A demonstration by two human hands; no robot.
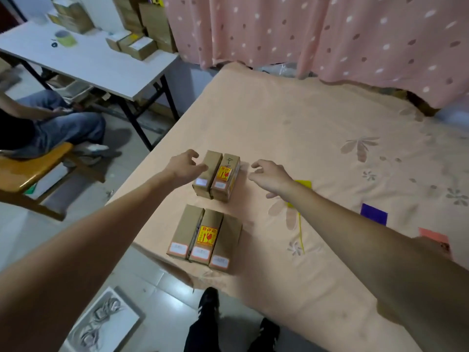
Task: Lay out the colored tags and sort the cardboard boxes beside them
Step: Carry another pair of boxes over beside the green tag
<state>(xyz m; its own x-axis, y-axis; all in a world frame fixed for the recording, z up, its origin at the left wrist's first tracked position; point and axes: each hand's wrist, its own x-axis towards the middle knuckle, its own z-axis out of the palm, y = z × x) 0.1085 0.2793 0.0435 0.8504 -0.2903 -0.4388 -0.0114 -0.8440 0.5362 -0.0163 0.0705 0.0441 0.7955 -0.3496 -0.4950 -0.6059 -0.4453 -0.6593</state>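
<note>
Two cardboard boxes (217, 175) lie side by side on the peach cloth (291, 128); the right one carries a yellow and red sticker. My left hand (185, 166) touches the left box's side, fingers curled. My right hand (271, 175) hovers just right of the pair, fingers apart, holding nothing. Nearer me, three more boxes (205, 237) lie in a row. A yellow tag (303, 185) peeks out behind my right wrist. A purple tag (374, 214) and a pink tag (434, 237) lie further right.
The cloth's left edge drops to a tiled floor. A white folding table (96, 64) with boxes and a tape roll stands at the back left. A seated person (50, 123) is on the left. A pink curtain (317, 29) hangs behind.
</note>
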